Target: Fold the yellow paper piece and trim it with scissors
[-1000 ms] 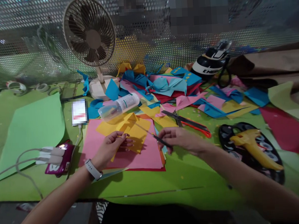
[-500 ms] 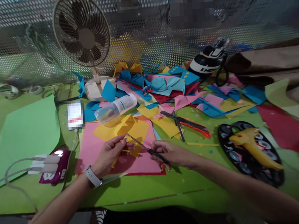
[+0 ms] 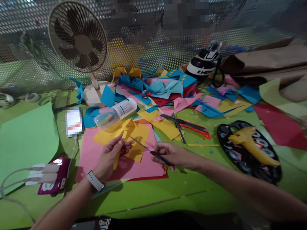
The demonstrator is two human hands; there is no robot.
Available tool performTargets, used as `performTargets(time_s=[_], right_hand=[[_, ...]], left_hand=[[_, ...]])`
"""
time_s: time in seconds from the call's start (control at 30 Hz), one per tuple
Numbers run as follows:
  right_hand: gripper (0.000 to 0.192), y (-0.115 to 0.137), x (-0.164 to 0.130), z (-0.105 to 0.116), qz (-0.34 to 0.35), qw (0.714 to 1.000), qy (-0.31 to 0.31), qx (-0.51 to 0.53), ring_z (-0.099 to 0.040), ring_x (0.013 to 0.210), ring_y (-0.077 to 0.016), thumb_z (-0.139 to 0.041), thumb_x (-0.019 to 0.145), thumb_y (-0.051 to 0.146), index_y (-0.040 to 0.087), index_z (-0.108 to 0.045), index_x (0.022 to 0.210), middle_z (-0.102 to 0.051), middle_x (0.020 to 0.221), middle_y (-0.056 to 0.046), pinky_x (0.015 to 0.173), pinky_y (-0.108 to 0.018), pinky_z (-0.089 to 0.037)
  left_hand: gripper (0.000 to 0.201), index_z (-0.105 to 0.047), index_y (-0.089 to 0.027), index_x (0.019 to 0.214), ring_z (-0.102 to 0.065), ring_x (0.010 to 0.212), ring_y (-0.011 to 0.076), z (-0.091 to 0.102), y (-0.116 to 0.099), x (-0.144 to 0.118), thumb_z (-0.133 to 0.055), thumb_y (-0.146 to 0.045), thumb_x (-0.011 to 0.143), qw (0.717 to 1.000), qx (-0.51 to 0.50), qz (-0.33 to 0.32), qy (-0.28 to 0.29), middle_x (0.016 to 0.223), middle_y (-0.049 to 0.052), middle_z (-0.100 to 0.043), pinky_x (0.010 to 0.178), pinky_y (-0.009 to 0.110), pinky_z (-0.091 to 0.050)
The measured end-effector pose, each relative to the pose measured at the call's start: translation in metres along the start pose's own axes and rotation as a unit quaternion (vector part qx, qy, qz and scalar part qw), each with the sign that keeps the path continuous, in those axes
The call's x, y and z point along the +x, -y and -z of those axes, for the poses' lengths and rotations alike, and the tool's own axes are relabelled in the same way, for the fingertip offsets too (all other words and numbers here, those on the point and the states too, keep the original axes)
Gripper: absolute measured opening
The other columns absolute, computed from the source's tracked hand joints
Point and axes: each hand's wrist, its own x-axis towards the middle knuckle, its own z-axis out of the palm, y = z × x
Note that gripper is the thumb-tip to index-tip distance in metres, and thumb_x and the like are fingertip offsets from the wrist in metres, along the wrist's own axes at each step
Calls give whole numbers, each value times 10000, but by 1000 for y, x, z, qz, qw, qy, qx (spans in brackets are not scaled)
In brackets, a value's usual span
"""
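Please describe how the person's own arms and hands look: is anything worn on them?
Both forearms are bare, with no sleeves in view and no gloves. The left hand has a watch on its wrist, with a pale grey or white band and a dark face. The right hand and its wrist carry nothing that I can see. No rings are clear enough to tell.

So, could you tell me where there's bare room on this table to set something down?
Bare green tabletop runs along the near edge, below the pink paper sheet. A smaller bare patch lies between the right hand and the black paint palette. The back, around the beige desk fan and the blue paper scraps, is crowded.
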Motion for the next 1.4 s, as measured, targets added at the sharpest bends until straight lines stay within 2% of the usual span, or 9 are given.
performTargets(time_s=[0.23, 0.3, 0.37, 0.43, 0.57, 0.63, 1.03, 1.27, 1.4], right_hand=[[434, 4, -1, 1, -8, 1000, -9, -3, -444, 361, -42, -718, 679, 532, 193, -452, 735, -547, 510, 76, 319, -145, -308], [435, 5, -3, 7, 24, 995, -84, 40, -397, 337, -34, -672, 699, 576, 192, -469, 734, -557, 528, 65, 303, -154, -272], [435, 6, -5, 13, 94, 968, -202, 118, -383, 347, -30, -610, 729, 612, 200, -473, 752, -560, 564, 63, 310, -158, -266], [427, 4, -6, 15, 119, 953, -241, 142, -387, 361, -35, -596, 738, 613, 204, -474, 759, -557, 573, 61, 319, -161, -270], [401, -4, -8, 5, 42, 994, -97, 22, -411, 380, -47, -672, 715, 544, 199, -472, 761, -564, 553, 55, 336, -162, -302], [404, -6, -8, -1, 28, 997, -71, -8, -431, 395, -47, -689, 706, 526, 205, -452, 766, -553, 551, 69, 344, -153, -314], [478, -3, -6, -10, -17, 1000, -22, 7, -458, 401, -52, -741, 629, 527, 216, -390, 719, -512, 523, 92, 324, -148, -289], [461, -4, -7, -10, -10, 1000, -22, 11, -476, 423, -63, -745, 630, 521, 213, -420, 737, -508, 543, 88, 326, -155, -282], [476, -2, -6, -11, -6, 999, -20, 26, -466, 447, -51, -762, 608, 520, 206, -421, 716, -488, 544, 95, 392, -164, -351]], left_hand=[[460, -619, -151, 1093, -685, 734, 130, -1, 4, -6, -777, -326, 698, 999, 22, 31, 36, 820, 69, -744, 758, 254, -516], [444, -627, -157, 1070, -683, 737, 125, -1, 3, -5, -783, -328, 691, 999, 12, 27, 38, 811, 59, -743, 752, 241, -516], [404, -643, -153, 1013, -680, 727, 120, 0, 2, -5, -790, -330, 681, 999, 2, 18, 34, 787, 50, -740, 741, 230, -516], [383, -648, -148, 989, -680, 722, 120, 1, 3, -4, -789, -328, 682, 999, 2, 18, 33, 784, 52, -739, 734, 229, -518], [417, -633, -154, 1060, -681, 740, 125, 1, 4, -6, -773, -324, 706, 1000, 4, 16, 25, 805, 55, -740, 768, 251, -518], [423, -635, -151, 1072, -682, 740, 130, 1, 5, -7, -768, -327, 712, 1000, 10, 10, 16, 799, 55, -738, 785, 271, -518], [465, -615, -153, 1133, -691, 740, 147, -1, 1, -11, -758, -319, 722, 998, 31, 34, 40, 819, 67, -743, 786, 300, -521], [415, -647, -147, 1035, -697, 754, 166, 1, 2, -13, -785, -326, 686, 997, 32, 35, 65, 793, 67, -743, 791, 316, -522], [346, -650, -144, 987, -695, 744, 157, 1, 4, -12, -771, -306, 706, 997, 31, 25, 70, 791, 62, -742, 781, 309, -526]])
